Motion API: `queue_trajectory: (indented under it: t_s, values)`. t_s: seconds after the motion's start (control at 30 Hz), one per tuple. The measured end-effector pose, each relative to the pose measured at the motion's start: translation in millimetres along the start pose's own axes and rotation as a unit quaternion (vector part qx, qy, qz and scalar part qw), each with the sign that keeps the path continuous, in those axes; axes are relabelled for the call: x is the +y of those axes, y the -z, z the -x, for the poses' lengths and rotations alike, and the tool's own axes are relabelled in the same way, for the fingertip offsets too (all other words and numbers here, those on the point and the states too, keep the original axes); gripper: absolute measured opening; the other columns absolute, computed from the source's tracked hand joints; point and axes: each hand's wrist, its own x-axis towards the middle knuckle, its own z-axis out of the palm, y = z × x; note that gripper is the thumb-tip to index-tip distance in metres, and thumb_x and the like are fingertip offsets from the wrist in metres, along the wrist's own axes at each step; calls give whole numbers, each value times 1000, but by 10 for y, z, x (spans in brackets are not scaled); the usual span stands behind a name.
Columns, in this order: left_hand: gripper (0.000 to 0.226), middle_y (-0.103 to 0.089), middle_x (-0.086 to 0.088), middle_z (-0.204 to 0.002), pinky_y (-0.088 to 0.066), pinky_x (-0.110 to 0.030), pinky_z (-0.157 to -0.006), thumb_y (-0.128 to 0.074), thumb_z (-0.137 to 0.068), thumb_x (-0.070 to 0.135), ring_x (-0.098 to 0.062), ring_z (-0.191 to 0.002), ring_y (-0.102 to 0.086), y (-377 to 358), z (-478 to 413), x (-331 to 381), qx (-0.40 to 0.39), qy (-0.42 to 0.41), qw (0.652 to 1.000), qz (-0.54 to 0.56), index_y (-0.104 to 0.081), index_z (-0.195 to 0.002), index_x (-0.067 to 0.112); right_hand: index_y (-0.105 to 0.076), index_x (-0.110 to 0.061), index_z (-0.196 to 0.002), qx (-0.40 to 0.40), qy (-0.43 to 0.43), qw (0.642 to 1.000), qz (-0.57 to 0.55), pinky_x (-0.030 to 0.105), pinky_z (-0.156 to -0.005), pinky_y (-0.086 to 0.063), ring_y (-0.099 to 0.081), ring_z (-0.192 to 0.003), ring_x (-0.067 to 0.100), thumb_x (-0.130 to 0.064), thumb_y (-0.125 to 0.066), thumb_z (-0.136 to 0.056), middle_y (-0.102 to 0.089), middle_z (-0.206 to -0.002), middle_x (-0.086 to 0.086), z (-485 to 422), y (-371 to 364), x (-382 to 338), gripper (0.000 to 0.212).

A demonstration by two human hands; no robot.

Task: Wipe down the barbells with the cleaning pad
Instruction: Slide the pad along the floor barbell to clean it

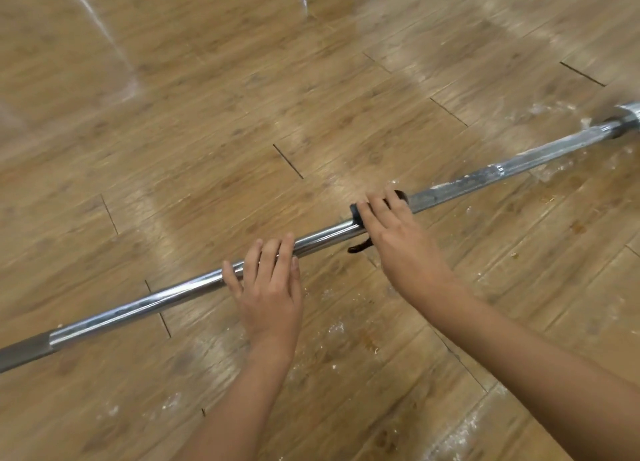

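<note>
- The barbell [138, 304] lies on the wood floor [242, 114], running from the lower left up to the far right.
- Your left hand [270, 287] rests flat on the bar's shiny middle stretch, fingers laid straight over it and gripping nothing.
- Your right hand [398, 238] sits on the bar just right of the left, apart from it, fingers curled over the dark pad [354, 211] wrapped on the bar.
- White dust [336, 327] speckles the floor on your side of the bar.

Left hand [268, 287] lies palm down, fingers straight and close together; right hand [398, 242], reaching further forward, seems to curl its fingers over the pad [354, 211].
</note>
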Motion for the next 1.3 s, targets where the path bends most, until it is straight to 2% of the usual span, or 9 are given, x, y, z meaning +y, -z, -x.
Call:
queue_trajectory:
  t_s: [0.2,0.4,0.6,0.8,0.93,1.0,1.07,1.2,1.3]
  values:
    - [43,-62,0,-137,-22,-63,-118,-51,-104,26,-28,-136,-51,35,95,7,-29,-23,999,-36,-56,-146,20,-32,-2,-155,-9,92,995,-21,51,-122,-26,-26,-150,42,11,-59,-77,-36,-159,18,96,-72,-122,84]
    - [48,-60,0,-141,-23,-64,-117,-46,-103,35,-28,-138,-47,55,136,28,-42,-23,998,-49,-53,-148,20,-37,-1,-152,-9,-17,1000,-21,52,-122,-27,-26,-149,42,13,-56,-78,-38,-155,18,53,-4,-19,78]
    - [52,-59,-1,-142,-25,-64,-115,-57,-99,33,-29,-137,-48,59,197,1,-37,-35,996,-67,-51,-149,20,-32,-3,-156,-48,68,995,-54,49,-124,-23,-22,-152,39,9,-72,-76,-32,-161,16,194,-2,-170,91]
    - [54,-58,-1,-144,-25,-64,-116,-59,-98,35,-27,-137,-46,100,233,42,-45,-32,997,-60,-51,-150,20,-41,-6,-151,-47,-18,997,-57,43,-123,-22,-29,-148,37,7,-73,-79,-42,-153,13,66,39,-52,80]
    - [56,-56,0,-146,-17,-61,-120,-47,-100,46,-27,-139,-45,137,271,62,-61,-28,996,-50,-49,-151,21,-48,-1,-147,-69,32,996,-46,47,-109,-44,-41,-142,40,13,-78,-64,-49,-149,18,252,74,-257,89]
    - [58,-55,-1,-147,-15,-61,-120,-46,-101,48,-28,-139,-45,155,294,61,-67,-36,996,-54,-47,-152,20,-29,-3,-157,-40,79,995,-51,37,-120,-19,-23,-152,36,15,-69,-75,-30,-163,16,287,123,-165,93]
    - [59,-55,-1,-147,-13,-60,-121,-46,-101,48,-29,-140,-45,166,320,64,-71,-37,995,-58,-46,-152,20,-12,-7,-161,-70,69,994,-57,29,-120,3,-6,-156,30,11,-58,-87,-11,-169,11,267,130,20,89]
    - [59,-54,-2,-148,-13,-61,-121,-45,-101,47,-30,-140,-45,187,403,96,-77,-31,995,-63,-47,-153,18,-36,2,-152,-46,34,998,-29,52,-121,-28,-30,-147,43,17,-50,-76,-40,-153,20,347,74,-78,79]
    - [59,-52,-3,-150,-14,-62,-120,-45,-102,46,-29,-141,-42,209,467,113,-78,-34,994,-62,-42,-154,19,-39,2,-151,-51,91,994,-44,54,-118,-33,-32,-146,44,4,-41,-75,-42,-153,20,478,-4,-259,76]
